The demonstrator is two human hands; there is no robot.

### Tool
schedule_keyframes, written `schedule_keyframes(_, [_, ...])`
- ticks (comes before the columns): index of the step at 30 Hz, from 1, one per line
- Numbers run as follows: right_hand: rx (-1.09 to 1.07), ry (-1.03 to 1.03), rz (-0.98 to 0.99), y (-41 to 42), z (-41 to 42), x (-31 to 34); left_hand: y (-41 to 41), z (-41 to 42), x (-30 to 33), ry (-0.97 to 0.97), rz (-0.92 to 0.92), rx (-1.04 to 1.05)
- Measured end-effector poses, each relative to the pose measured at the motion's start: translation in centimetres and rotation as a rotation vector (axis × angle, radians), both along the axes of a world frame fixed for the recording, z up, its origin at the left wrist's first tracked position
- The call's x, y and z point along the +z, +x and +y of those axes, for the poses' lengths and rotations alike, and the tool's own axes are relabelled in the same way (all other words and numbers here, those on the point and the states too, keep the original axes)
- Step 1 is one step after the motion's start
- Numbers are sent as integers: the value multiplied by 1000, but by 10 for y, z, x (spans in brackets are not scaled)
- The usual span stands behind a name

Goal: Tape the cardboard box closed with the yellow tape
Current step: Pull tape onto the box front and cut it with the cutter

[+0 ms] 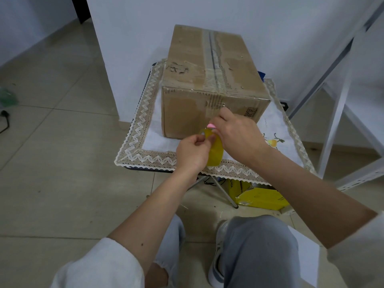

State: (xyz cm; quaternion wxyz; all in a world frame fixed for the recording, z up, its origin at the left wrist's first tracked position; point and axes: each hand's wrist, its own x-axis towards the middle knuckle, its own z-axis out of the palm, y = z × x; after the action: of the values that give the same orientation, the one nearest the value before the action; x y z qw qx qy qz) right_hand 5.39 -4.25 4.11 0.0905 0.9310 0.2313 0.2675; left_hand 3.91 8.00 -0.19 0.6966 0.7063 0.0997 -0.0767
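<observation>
In front of the cardboard box [209,80] on the worktop [153,140], my left hand [192,152] pinches the yellow tape [216,151]; my right hand [239,136] grips a pink tool [211,126] just above it.

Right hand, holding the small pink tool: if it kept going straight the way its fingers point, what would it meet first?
Probably the near side of the brown cardboard box. The right hand with the pink tool points at it above the yellow tape; depth is unclear.
</observation>
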Motion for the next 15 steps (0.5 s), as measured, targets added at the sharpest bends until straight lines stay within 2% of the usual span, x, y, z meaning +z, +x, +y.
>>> schedule_keyframes(15, [18,89,2,-6,-4,-4,0,0,3,-4,7,22])
